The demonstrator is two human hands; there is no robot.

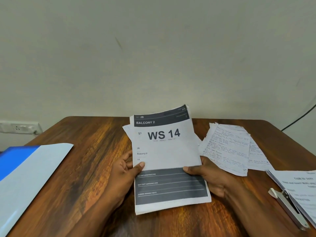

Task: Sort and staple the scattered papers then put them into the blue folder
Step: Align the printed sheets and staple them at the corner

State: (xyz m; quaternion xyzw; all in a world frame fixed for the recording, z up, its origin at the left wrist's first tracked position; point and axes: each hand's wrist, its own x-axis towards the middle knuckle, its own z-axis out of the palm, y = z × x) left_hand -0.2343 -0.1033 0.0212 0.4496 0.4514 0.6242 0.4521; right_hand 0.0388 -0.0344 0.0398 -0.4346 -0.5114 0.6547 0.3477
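- Blue folder point(22, 170): cut off by the left edge.
- Stapler point(289, 208): partly under a printed sheet point(301, 189), itself cropped at right.
- Handwritten pages point(229, 147): script too small to read.
- Held stack point(168, 159): lower sheets hidden; fingers behind it.

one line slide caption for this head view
Both hands grip the "WS 14" stack above the table.

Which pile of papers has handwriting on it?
The loose pile lying right of the held "WS 14" stack. Its sheets carry handwritten lines; the others show printed text.
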